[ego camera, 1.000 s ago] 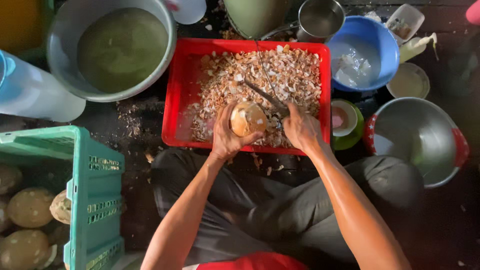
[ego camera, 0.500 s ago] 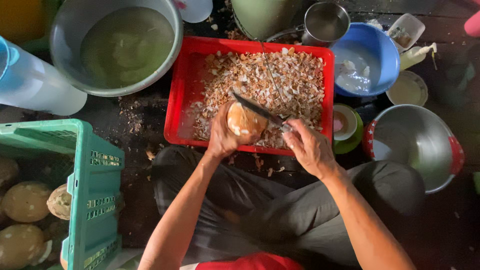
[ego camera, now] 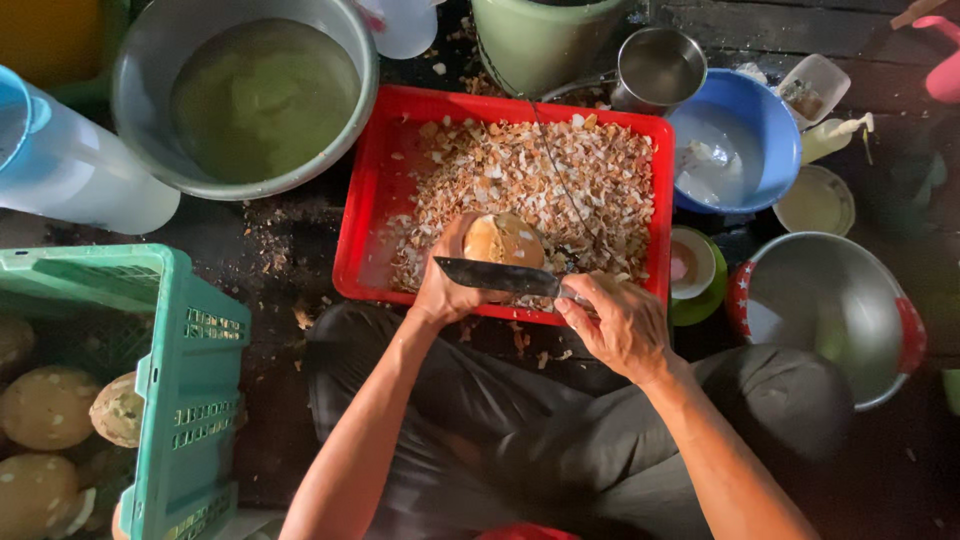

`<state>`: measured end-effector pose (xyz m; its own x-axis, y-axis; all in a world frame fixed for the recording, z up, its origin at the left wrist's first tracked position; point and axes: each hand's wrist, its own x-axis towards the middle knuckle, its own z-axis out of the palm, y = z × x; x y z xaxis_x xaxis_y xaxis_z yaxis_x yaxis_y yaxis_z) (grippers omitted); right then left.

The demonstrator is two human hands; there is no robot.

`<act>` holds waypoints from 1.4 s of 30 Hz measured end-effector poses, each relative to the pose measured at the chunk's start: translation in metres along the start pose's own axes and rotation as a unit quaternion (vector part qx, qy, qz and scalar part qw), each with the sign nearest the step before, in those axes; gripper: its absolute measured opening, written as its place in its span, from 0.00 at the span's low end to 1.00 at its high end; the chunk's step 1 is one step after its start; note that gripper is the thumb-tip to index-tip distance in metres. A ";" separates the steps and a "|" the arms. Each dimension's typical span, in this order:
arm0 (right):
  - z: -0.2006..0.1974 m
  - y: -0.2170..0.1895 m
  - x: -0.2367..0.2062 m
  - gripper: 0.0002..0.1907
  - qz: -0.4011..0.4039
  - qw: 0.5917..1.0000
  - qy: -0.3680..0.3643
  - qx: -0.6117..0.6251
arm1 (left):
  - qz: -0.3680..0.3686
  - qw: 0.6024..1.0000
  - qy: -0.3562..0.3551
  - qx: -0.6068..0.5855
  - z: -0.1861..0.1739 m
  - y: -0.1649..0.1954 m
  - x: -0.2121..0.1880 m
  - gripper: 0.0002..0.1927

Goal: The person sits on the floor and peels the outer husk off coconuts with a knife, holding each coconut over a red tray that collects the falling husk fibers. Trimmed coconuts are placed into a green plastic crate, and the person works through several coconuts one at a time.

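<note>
On the far left stands a green plastic crate [ego camera: 170, 370] with pale brown round coconuts [ego camera: 45, 405] inside it. Above it lies a pale blue plastic jug [ego camera: 70, 165] on its side, and next to that sits a big grey metal bowl [ego camera: 135, 60] full of cloudy greenish water.

In the middle sits a red plastic tray [ego camera: 365, 200] heaped with small tan bits of shell. The person sits cross-legged in dark trousers, just below the tray.

The left hand [ego camera: 450, 285] is over the near edge of the tray. Its fingers are curled tight around a small round peeled coconut [ego camera: 503, 240], tan and pale. The coconut sits on top of the hand, toward the far side of it.

A long dark knife blade [ego camera: 495, 277] lies flat, pointing left. It runs from side to side, just on the near side of the coconut and across the left hand's fingers. I cannot tell if the blade edge touches the coconut.

The right hand [ego camera: 615, 325] is just to the right of the coconut. Its fingers are wrapped closed around the knife handle.

Further right sit a blue plastic bowl [ego camera: 775, 120] with a little white stuff in it, a shiny steel cup [ego camera: 660, 65], and a big shiny steel bowl [ego camera: 830, 305] with a red rim.
</note>
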<state>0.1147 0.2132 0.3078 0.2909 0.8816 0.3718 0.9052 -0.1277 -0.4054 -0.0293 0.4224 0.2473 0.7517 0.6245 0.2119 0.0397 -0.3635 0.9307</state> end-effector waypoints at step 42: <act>0.118 -0.033 0.082 0.11 0.159 0.984 -0.066 -0.054 | -0.076 0.997 -0.019 0.011 -0.122 -0.135 -0.021 0.52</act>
<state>0.0725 0.3435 0.2532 0.5278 0.8400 0.1257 0.8051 -0.4476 -0.3892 -0.1313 0.5426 0.1536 0.7607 0.6465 0.0576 0.1689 -0.2828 0.9442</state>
